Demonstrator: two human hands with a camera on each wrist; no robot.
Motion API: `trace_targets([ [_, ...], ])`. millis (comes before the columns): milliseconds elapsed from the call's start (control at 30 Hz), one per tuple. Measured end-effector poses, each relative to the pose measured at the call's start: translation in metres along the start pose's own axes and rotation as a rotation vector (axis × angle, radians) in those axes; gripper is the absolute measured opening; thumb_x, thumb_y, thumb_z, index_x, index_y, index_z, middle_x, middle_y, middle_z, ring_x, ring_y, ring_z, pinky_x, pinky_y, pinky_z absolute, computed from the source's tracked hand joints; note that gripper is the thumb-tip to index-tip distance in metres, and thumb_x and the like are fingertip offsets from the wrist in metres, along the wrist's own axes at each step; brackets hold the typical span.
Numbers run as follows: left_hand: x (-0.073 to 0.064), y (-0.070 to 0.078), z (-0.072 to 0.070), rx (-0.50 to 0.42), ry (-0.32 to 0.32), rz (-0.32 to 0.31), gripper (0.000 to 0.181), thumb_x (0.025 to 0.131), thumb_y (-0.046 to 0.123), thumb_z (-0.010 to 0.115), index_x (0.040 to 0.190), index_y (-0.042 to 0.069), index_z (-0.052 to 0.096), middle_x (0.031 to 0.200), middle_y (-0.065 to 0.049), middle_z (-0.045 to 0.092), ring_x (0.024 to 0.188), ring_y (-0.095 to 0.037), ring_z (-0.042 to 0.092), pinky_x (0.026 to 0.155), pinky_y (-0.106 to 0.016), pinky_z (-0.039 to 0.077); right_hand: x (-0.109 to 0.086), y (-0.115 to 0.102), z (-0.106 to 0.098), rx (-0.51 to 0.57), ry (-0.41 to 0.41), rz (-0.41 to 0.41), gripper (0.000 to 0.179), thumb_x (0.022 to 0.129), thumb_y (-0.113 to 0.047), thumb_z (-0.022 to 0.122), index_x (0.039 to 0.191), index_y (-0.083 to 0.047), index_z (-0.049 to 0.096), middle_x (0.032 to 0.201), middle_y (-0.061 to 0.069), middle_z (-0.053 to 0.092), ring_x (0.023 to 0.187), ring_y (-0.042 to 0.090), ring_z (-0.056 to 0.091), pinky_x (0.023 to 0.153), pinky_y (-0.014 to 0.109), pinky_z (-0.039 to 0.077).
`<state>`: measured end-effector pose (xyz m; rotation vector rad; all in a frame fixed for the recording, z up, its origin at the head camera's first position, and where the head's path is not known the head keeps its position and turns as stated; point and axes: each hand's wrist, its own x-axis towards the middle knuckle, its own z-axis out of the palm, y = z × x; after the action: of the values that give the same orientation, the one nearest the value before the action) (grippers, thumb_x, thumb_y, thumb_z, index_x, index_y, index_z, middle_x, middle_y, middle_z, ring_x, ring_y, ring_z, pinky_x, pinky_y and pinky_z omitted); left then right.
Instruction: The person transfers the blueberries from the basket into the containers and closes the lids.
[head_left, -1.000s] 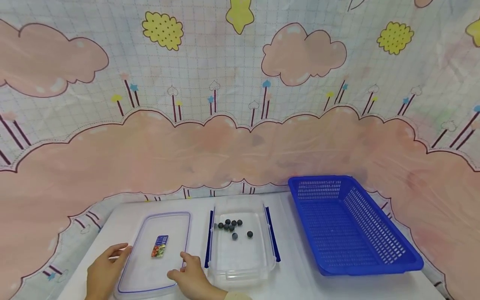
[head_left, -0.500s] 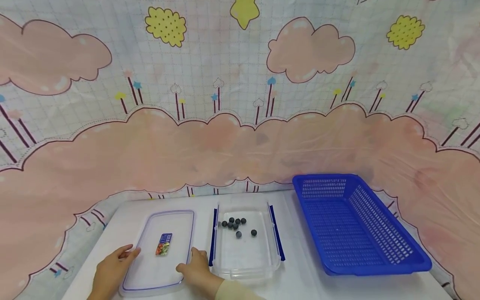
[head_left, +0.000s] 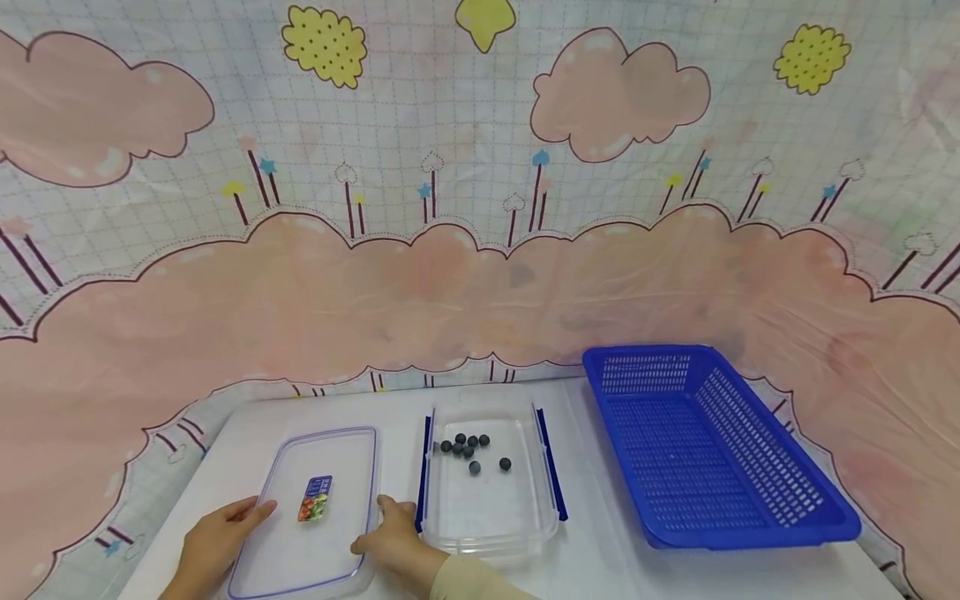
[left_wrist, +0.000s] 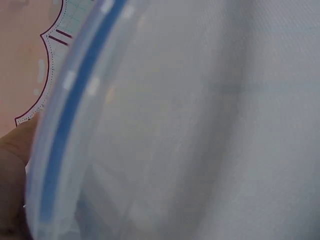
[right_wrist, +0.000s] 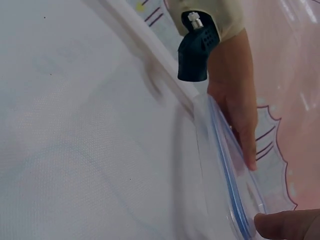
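Note:
A clear lid (head_left: 288, 550) with a blue-purple seal and a small picture label (head_left: 315, 498) is held slightly off the white table. My left hand (head_left: 217, 537) grips its left edge. Its right edge is gripped by my right hand (head_left: 399, 537), with the right thumb (right_wrist: 285, 224) on top. The left wrist view shows the lid's rim and blue seal (left_wrist: 67, 117) close up. Just right of the right hand stands a clear container (head_left: 487, 508) with dark blue side flaps. Several dark round berries (head_left: 468, 451), like blueberries, lie on its floor.
A blue slotted basket (head_left: 697, 442) stands at the table's right side. Behind the white table (head_left: 592, 517) hangs a cloud-patterned cloth (head_left: 420, 308). The left forearm carries a dark camera mount (right_wrist: 194, 55).
Both hands have closed on the lid's edges. The lid has shifted a little left and toward me and come up from the table. The container and basket stay put.

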<state>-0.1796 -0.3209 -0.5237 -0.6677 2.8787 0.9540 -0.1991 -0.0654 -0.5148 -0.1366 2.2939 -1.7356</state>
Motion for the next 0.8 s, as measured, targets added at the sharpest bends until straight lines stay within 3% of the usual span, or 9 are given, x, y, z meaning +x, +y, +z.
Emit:
trace_targets([
  [200, 0.003, -0.006, -0.002, -0.040, -0.048, -0.014, 0.094, 0.090, 0.069, 0.051, 0.140, -0.010, 0.041, 0.134, -0.036, 0.048, 0.122, -0.057, 0.043, 0.097, -0.066, 0.040, -0.004, -0.001, -0.004, -0.001, -0.080, 0.039, 0.071, 0.070, 0.005, 0.079, 0.135, 0.000, 0.051, 0.096, 0.010, 0.054, 0.090, 0.027, 0.055, 0.089, 0.047, 0.051],
  [267, 0.004, -0.008, -0.003, -0.056, -0.062, -0.027, 0.099, 0.088, 0.073, 0.049, 0.141, -0.010, 0.039, 0.131, -0.038, 0.048, 0.113, -0.053, 0.050, 0.094, -0.064, 0.043, -0.005, -0.001, -0.006, 0.000, -0.098, 0.037, 0.071, 0.071, 0.004, 0.079, 0.136, -0.002, 0.051, 0.093, 0.008, 0.053, 0.086, 0.025, 0.053, 0.086, 0.044, 0.051],
  [367, 0.004, -0.012, -0.005, -0.106, -0.099, -0.060, 0.105, 0.085, 0.076, 0.051, 0.143, -0.011, 0.034, 0.105, -0.032, 0.058, 0.088, -0.037, 0.058, 0.079, -0.047, 0.053, -0.007, -0.002, -0.008, -0.009, -0.100, 0.009, 0.072, 0.070, 0.003, 0.080, 0.136, -0.003, 0.052, 0.090, 0.005, 0.051, 0.082, 0.021, 0.050, 0.082, 0.037, 0.050],
  [467, 0.003, -0.014, -0.006, -0.170, -0.125, -0.091, 0.108, 0.084, 0.074, 0.054, 0.145, -0.010, 0.030, 0.084, -0.013, 0.051, 0.072, -0.020, 0.050, 0.063, -0.031, 0.045, -0.012, -0.005, -0.010, -0.032, -0.109, -0.021, 0.072, 0.069, 0.001, 0.082, 0.135, -0.003, 0.052, 0.089, 0.003, 0.050, 0.078, 0.018, 0.049, 0.074, 0.031, 0.047],
  [533, 0.001, -0.014, -0.008, -0.206, -0.132, -0.103, 0.105, 0.085, 0.071, 0.056, 0.146, -0.010, 0.029, 0.085, -0.010, 0.049, 0.074, -0.020, 0.049, 0.061, -0.029, 0.041, -0.016, -0.008, -0.012, -0.046, -0.122, -0.041, 0.072, 0.070, -0.001, 0.083, 0.136, -0.002, 0.052, 0.088, 0.002, 0.050, 0.075, 0.015, 0.050, 0.070, 0.028, 0.047],
  [800, -0.006, -0.007, -0.014, -0.242, -0.095, -0.128, 0.101, 0.085, 0.068, 0.059, 0.147, -0.007, 0.030, 0.099, -0.021, 0.054, 0.086, -0.027, 0.050, 0.063, -0.031, 0.044, -0.031, -0.026, -0.024, -0.056, -0.158, -0.058, 0.075, 0.074, -0.008, 0.084, 0.139, -0.001, 0.049, 0.088, 0.000, 0.051, 0.073, 0.009, 0.053, 0.059, 0.024, 0.051],
])
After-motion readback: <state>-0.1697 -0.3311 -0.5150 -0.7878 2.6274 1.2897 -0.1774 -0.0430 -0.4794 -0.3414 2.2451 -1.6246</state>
